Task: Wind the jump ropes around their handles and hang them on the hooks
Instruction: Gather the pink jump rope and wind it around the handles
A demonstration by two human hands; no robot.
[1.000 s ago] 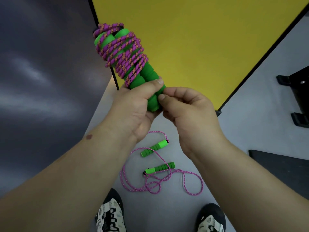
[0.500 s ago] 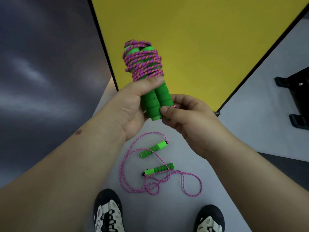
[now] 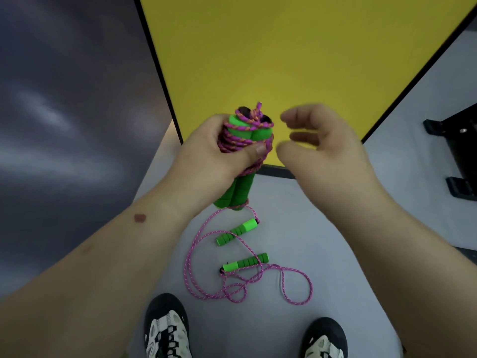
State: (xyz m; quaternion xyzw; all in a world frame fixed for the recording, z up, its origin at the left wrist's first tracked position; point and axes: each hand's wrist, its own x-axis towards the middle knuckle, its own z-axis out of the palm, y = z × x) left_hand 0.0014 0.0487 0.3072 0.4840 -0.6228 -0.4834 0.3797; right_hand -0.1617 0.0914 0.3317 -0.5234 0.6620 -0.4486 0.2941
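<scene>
Hands at chest height over grey floor (image 3: 322, 228), one wound jump rope bundle (image 3: 241, 161) held, one loose jump rope (image 3: 242, 275) lying below.

Left hand (image 3: 216, 153) grips the bundle, fingers curled round it, thumb pressed across the pink cord windings near the top; both green foam handles side by side, upright, lower ends sticking out under the palm, cord tail poking up at the top. Right hand (image 3: 320, 148) just beside the bundle, not touching, fingers spread loosely and blurred, holding nothing. Loose rope on floor between the two shoes (image 3: 166, 329): two green handles apart, roughly parallel, pink cord in tangled loops around them. Yellow panel (image 3: 284, 60) with black edge behind the hands; black frame (image 3: 456, 151) at right edge.
</scene>
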